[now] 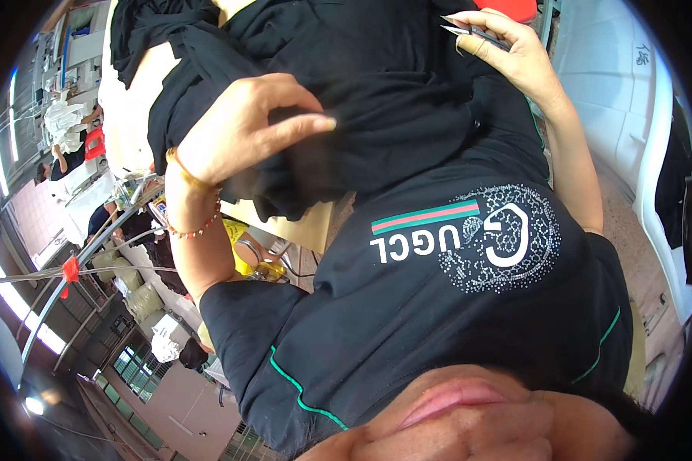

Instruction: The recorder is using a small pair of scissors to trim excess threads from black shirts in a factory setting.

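Black fabric [392, 123] lies bunched in front of me and spreads over a pale table [123, 131]. My left hand [242, 127] is above the fabric, its thumb and index finger brought together in a pinch. What is between those fingertips, if anything, is too small to tell, and the other fingers are hidden. At the upper right, my right hand [511, 58] is closed around a pair of thread snips [480, 34]. The snips' two pointed blades stand apart and point left, over the fabric's edge.
A red object [511, 8] sits beyond my right hand. White sheeting [607, 100] hangs on the right. Below my left forearm are yellow items [261, 269] and a dark cable. Other people work at the far left, near a metal pole [92, 257].
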Available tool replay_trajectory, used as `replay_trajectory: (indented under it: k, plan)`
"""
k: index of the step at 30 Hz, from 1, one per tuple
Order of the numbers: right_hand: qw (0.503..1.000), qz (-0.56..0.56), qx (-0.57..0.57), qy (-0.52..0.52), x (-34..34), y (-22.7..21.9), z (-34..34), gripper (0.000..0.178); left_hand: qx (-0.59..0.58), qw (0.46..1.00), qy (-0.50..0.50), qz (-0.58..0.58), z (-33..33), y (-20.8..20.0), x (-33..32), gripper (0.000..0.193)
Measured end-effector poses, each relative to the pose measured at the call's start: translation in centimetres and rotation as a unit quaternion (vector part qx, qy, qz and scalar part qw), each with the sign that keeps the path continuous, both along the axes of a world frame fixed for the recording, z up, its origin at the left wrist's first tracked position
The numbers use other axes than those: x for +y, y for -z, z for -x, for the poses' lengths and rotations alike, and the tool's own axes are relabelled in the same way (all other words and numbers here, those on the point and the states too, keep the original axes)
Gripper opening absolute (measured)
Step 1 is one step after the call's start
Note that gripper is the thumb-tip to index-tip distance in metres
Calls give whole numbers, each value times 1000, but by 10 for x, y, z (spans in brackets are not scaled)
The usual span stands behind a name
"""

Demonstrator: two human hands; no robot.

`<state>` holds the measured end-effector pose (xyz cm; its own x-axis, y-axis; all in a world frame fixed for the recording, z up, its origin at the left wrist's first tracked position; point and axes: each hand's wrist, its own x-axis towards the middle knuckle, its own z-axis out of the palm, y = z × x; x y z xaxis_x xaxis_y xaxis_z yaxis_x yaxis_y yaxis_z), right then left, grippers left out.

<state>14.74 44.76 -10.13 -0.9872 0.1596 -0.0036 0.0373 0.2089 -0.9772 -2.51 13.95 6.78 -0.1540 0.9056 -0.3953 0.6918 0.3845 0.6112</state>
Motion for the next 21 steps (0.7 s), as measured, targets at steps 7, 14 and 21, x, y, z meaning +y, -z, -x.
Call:
replay_trajectory:
  k: [7, 14, 21]
  plan:
    - [996, 57, 65, 21, -31, -15, 42, 37, 236, 938, -204, -150, 52, 72, 26, 23]
    - [991, -135, -18, -6, -26, 21, 73, 22, 294, 921, -183, -179, 124, 135, 17, 27]
    - [993, -71, 82, -53, -15, -7, 30, 15, 67, 924, -338, -163, 120, 102, -5, 22]
